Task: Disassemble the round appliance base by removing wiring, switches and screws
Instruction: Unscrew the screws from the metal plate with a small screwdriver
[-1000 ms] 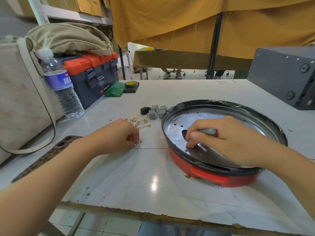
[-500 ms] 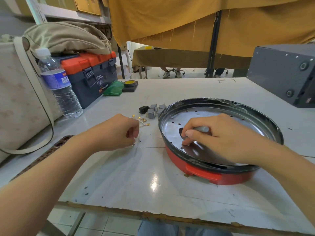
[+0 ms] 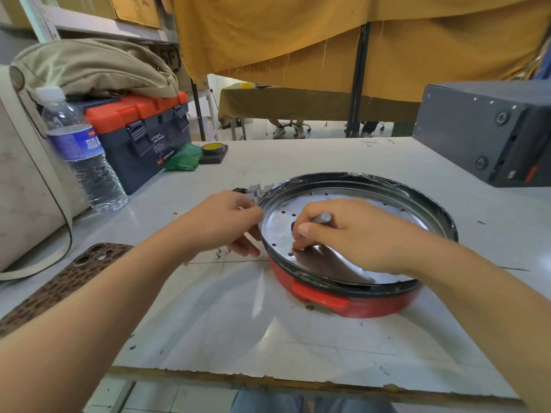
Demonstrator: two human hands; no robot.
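base: round appliance base (image 3: pixel 372 299), red shell w/ black rim, silver perforated plate inside; sits on counter (image 3: pixel 268 338), centre-right of frame
R hand: right hand (image 3: pixel 354 234) inside the base over the plate, fingers curled round a grey tool handle (image 3: pixel 321 218), tip end hidden under the fingers
L hand: left hand (image 3: pixel 226 222) at the base's left rim, fingers curled, thumb low by the rim; touching rim or just beside, can't tell. Whether it holds anything: can't tell
screws: couple of small screws (image 3: pixel 222 252) on counter just below L hand
switches: grey switch blocks (image 3: pixel 255 188) + a black part, upper left of the rim, partly hidden behind L hand
wiring: thin wire bits (image 3: pixel 179 214) w/ gold terminals, left of L hand, mostly hidden
phone: patterned phone case (image 3: pixel 68 278), face down, lower left
bottle: water bottle (image 3: pixel 83 156), left
toolbox: orange/navy toolbox (image 3: pixel 143 135) behind bottle, khaki bag on top
tape: tape roll (image 3: pixel 213 148) + green bag next to toolbox
grey box: grey case (image 3: pixel 489 129), upper right of frame, well apart from base
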